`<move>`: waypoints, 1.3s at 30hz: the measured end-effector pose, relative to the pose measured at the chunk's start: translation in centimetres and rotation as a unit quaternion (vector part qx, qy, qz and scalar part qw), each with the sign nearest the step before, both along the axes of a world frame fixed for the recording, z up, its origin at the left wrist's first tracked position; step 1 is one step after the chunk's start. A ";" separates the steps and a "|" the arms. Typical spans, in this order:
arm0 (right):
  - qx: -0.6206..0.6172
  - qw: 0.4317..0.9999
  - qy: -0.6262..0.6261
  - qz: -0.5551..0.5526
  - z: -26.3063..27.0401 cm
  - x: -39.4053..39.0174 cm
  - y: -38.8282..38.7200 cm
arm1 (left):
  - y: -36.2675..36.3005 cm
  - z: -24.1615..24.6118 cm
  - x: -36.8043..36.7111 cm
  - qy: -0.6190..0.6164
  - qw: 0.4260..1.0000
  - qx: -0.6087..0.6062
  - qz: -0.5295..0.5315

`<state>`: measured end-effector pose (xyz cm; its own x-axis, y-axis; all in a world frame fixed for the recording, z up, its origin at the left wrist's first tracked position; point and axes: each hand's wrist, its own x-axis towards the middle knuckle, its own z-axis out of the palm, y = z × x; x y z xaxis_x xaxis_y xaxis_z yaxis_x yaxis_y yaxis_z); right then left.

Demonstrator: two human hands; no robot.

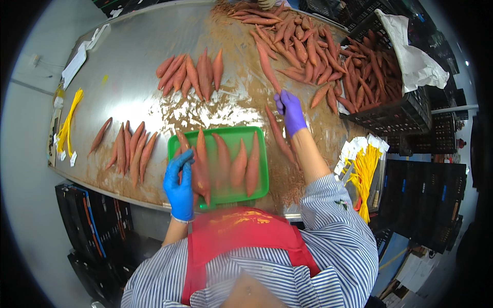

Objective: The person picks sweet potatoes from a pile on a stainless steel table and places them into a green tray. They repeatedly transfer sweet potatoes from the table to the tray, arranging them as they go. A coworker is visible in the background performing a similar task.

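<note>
My right hand (290,111), in a purple glove, grips the near tip of a long sweet potato (266,68), whose far end reaches towards the big heap (302,46). My left hand (179,184), in a blue glove, hovers at the left side of a green plastic tray (265,169) with its fingers bent; whether it touches a sweet potato there cannot be told. Several sweet potatoes (252,165) lie side by side in the tray. Right of the tray another long sweet potato (279,134) rests on the metal table (127,50), partly behind my right forearm.
Two groups of sweet potatoes lie at the back (192,75) and left (131,150). A black crate (414,111) of them stands right. Yellow tagged ties lie far left (70,119) and right (364,173). Another person's gloved hand (266,4) is at the far edge.
</note>
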<state>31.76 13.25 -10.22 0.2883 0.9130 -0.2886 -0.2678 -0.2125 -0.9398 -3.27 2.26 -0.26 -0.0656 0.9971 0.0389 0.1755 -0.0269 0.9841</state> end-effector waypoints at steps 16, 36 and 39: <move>-0.031 0.975 -0.205 0.086 7.5 -18.8 -21.5 | -3.2 0.8 -5.3 -0.038 0.994 0.086 0.063; -0.062 0.995 -0.041 0.061 6.7 -10.5 -19.1 | 0.1 -4.3 -12.7 0.041 0.991 -0.121 -0.028; -0.060 0.994 -0.060 0.073 6.7 -11.6 -18.7 | 1.7 -5.9 -11.5 0.148 0.984 -0.088 -0.054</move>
